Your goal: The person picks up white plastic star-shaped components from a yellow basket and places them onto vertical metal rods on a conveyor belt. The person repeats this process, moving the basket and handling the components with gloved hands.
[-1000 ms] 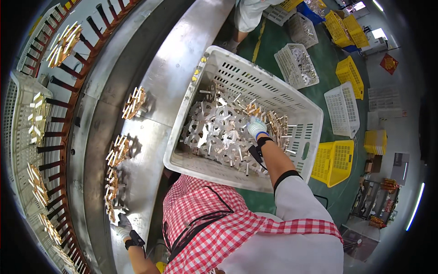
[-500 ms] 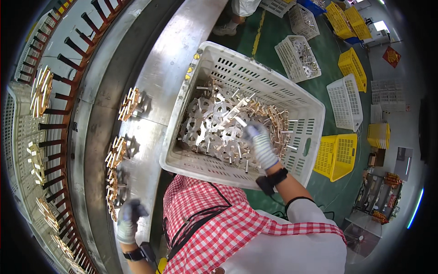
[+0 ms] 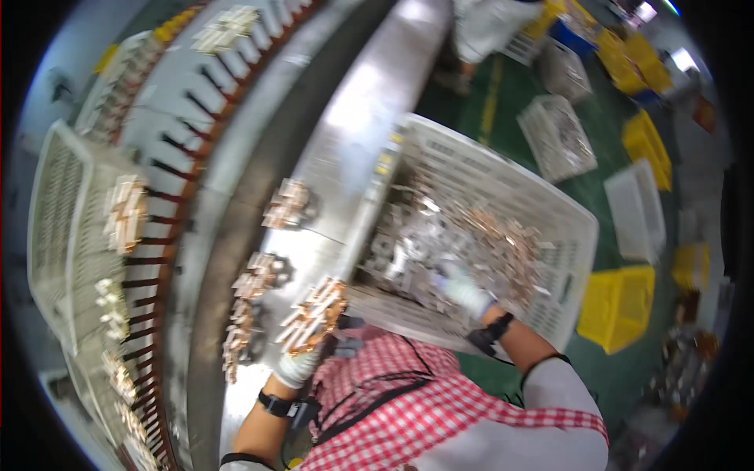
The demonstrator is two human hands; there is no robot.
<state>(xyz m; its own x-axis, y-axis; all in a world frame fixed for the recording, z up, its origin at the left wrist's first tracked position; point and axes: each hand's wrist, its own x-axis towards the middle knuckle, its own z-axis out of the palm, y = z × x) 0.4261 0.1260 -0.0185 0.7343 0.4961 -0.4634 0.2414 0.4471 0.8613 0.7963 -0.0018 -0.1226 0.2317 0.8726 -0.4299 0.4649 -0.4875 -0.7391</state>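
Observation:
My gloved left hand is closed on a copper-coloured metal part with several pale prongs, held over the metal table beside the crate's near left corner. My gloved right hand reaches down into a large white plastic crate. Silvery and copper-toned metal parts heap up inside it. Motion blur hides the right fingertips, so what they touch is unclear. Left of the held part, similar pronged parts lie in a row on the tabletop, and one more pronged part sits farther back.
A curved line of dark pegs runs along the left, with pronged parts beside it. The metal table stretches away from me. On the green floor stand yellow crates and white crates. Another person stands at the far end.
The whole view has shifted, with scene contents moving right and down. My left hand has come up with a pronged metal part in it. My right hand has moved left within the crate.

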